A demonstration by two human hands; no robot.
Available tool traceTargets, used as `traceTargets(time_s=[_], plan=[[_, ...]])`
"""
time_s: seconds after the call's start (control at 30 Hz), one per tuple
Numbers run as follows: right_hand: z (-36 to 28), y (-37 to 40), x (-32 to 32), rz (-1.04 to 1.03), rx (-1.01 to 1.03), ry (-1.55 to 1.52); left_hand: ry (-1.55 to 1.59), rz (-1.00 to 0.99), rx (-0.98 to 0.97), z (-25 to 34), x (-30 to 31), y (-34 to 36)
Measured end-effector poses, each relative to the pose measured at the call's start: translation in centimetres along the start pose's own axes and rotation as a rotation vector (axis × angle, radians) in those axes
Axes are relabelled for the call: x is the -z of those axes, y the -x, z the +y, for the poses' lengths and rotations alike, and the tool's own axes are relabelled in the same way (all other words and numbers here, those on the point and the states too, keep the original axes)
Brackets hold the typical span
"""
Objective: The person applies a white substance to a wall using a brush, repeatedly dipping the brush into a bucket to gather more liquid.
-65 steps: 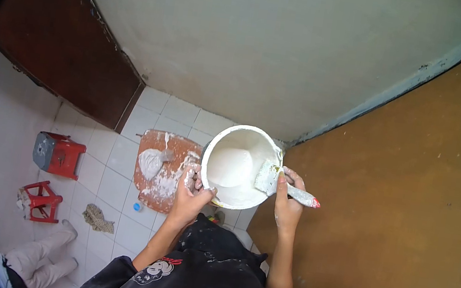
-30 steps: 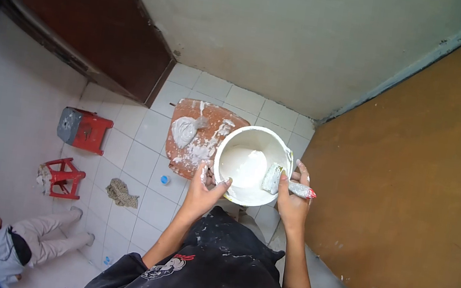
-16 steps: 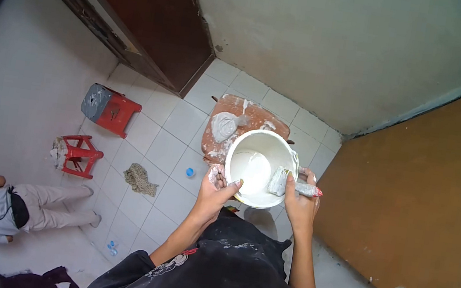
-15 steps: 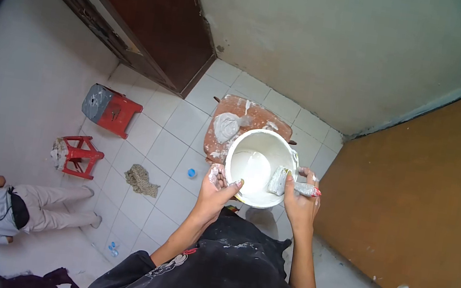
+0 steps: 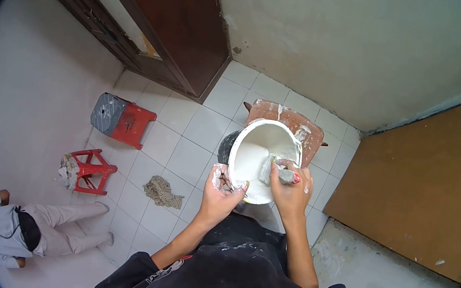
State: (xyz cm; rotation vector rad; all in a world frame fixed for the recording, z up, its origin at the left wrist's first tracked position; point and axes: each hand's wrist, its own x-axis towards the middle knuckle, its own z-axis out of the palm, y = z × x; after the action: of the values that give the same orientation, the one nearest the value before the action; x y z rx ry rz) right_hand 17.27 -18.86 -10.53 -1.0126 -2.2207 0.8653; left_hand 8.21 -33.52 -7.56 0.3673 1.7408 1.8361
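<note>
A white bucket with smooth white paste inside is held in front of my body, its mouth turned up toward me. My left hand grips the near left rim, thumb over the edge and fingers outside; white smears cover the fingers. Over the right side of the opening, my right hand closes around the handle of a putty knife with a red end. The knife's coated head reaches into the bucket, right by the paste.
Behind the bucket stands a brown, paste-spattered stool. To the left are a red stool with a grey top, a smaller red stool and a crumpled cloth. A person stands by the left wall. A brown board is at right.
The putty knife has moved left and farther into the bucket, and my right hand has come in over the rim. The bucket has tipped, showing a dark outer side. My view has shifted left.
</note>
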Motion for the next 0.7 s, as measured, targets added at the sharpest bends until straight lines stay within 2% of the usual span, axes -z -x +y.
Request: traceTargets(time_s=[0.4,0.57,0.7], plan=[[-1.6,-4.1,-0.7,-0.041,0.091,0.069,0.071,0.020,-0.027,1.4,0.3,-1.4],[-4.0,-4.9,-2.0,-0.028,0.123,0.086,0.098,0.001,-0.020,1.8,2.9,-2.2],[-6.7,-6.0,-4.7,0.074,0.138,0.034,0.053,0.026,-0.048,2.4,7.1,-5.0]])
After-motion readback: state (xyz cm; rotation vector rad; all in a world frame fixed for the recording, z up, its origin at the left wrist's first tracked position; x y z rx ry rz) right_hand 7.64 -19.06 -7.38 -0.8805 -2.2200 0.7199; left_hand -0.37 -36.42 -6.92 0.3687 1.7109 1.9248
